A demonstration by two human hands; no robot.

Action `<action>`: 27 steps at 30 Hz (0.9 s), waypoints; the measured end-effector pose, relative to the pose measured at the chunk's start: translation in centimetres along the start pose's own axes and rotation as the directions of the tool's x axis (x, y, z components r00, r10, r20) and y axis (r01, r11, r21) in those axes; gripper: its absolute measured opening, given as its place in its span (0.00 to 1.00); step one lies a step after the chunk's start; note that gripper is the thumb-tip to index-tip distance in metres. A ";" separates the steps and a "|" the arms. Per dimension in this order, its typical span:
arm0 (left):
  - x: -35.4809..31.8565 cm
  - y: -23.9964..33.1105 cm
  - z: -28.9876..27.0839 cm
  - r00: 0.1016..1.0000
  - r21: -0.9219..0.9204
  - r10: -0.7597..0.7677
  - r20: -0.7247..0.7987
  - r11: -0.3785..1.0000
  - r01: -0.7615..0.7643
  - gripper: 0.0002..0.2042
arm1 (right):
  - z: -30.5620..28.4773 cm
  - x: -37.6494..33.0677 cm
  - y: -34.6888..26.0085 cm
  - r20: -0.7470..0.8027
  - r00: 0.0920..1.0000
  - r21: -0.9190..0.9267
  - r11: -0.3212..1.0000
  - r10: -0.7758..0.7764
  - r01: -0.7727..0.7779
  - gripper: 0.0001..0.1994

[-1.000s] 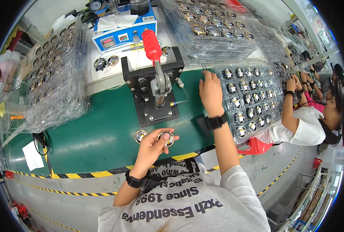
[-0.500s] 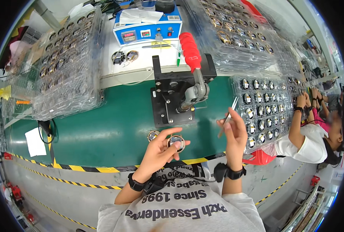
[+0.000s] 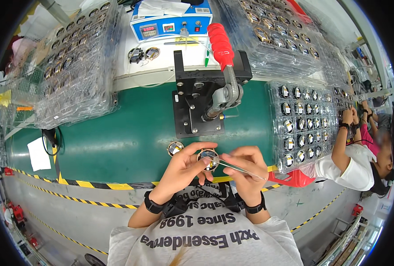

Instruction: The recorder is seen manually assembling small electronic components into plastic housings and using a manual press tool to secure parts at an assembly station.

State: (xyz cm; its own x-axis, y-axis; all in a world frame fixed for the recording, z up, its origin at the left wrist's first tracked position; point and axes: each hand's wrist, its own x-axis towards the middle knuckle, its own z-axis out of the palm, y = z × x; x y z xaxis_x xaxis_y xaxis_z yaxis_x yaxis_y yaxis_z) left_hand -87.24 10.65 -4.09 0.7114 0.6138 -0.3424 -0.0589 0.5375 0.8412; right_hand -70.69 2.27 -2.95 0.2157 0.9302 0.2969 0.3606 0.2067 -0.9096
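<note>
Near the table's front edge, my left hand (image 3: 183,167) grips a round watch-like housing (image 3: 209,158) with a gold-coloured rim and small electronic parts inside. Metal tweezers (image 3: 239,167) are held in my right hand (image 3: 248,172), their tips reaching into the housing. What the tips touch is too small to make out. A second round housing (image 3: 175,148) lies on the green mat just left of and beyond my left hand. Beyond both hands stands a black clamp press (image 3: 199,104) with a red handle (image 3: 221,44).
A clear tray (image 3: 274,128) of round units lies to the right, near a co-worker (image 3: 355,153). Stacked trays rise at far left (image 3: 79,66) and far right (image 3: 285,66). A blue control box (image 3: 170,26) stands at the back. Striped tape (image 3: 95,184) marks the front edge.
My right hand has come left and nearer, bringing the tweezers from beside the tray to the housing. My left hand still holds the housing in nearly the same place.
</note>
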 end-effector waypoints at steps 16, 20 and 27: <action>0.2 -0.5 -0.1 1.000 -0.023 0.009 0.002 1.000 -0.009 0.16 | 1.9 0.6 -0.2 -0.067 0.998 -0.093 0.996 0.004 -0.011 0.08; 0.1 -0.9 -0.3 1.000 0.003 0.007 -0.003 1.000 -0.007 0.16 | 2.0 0.5 0.0 -0.084 0.996 -0.107 0.993 0.034 -0.043 0.08; 0.1 -1.0 -0.3 1.000 0.017 -0.009 -0.015 1.000 0.009 0.16 | 2.0 0.3 1.1 -0.126 0.990 -0.084 0.993 0.069 -0.080 0.07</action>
State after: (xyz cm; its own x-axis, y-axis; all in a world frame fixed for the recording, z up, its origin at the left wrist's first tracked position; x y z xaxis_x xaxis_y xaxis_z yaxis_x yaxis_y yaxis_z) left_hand -87.32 10.33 -5.07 0.7011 0.6178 -0.3562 -0.0408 0.5334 0.8449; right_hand -72.06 3.37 -4.46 0.3525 0.8968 0.2675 0.4172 0.1053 -0.9027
